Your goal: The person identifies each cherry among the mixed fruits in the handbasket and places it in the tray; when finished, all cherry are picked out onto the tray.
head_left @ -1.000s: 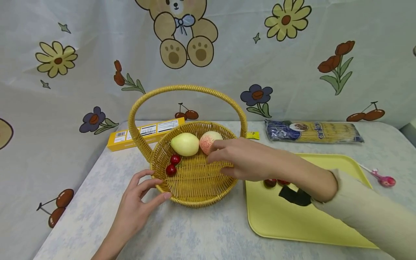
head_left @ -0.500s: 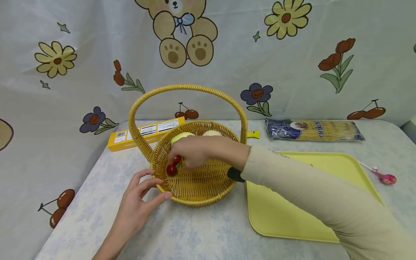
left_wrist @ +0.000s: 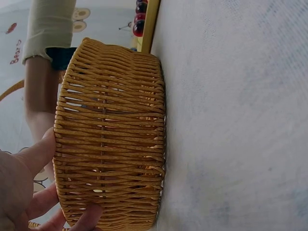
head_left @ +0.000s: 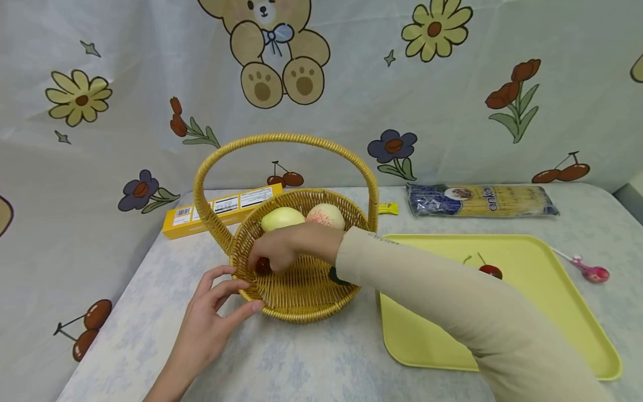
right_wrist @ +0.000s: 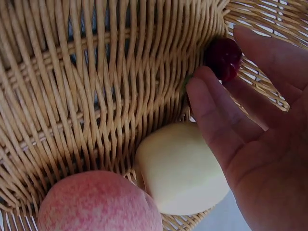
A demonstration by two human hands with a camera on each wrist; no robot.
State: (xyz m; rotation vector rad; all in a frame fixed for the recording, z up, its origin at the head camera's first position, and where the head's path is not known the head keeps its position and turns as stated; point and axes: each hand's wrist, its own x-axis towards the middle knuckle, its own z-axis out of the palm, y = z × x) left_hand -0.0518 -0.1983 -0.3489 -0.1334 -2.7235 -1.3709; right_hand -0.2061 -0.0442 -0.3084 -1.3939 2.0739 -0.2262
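The round wicker basket [head_left: 296, 319] with a tall handle sits on the table. My left hand [head_left: 211, 318] holds its near-left rim, thumb and fingertips on the weave; in the left wrist view they lie along the rim of the basket [left_wrist: 110, 130]. Inside the basket my right hand [head_left: 278, 248] reaches down at the left side. Its fingers close around a dark red cherry [right_wrist: 224, 58], and the second cherry of the pair is hidden. A pale yellow-green pear [head_left: 282, 218] and a pink-speckled peach [head_left: 325, 215] lie behind the hand.
A yellow tray [head_left: 427, 346] stands to the right, with a cherry [head_left: 491, 271] showing past the sleeve. Behind are a yellow box [head_left: 221, 209], a small yellow packet [head_left: 388, 208] and a noodle packet [head_left: 482, 201]. A pink lollipop-like item [head_left: 595, 273] lies right of the tray.
My right hand has moved left and down from beside the peach to the cherries at the basket's left. My left hand has stayed at the rim.
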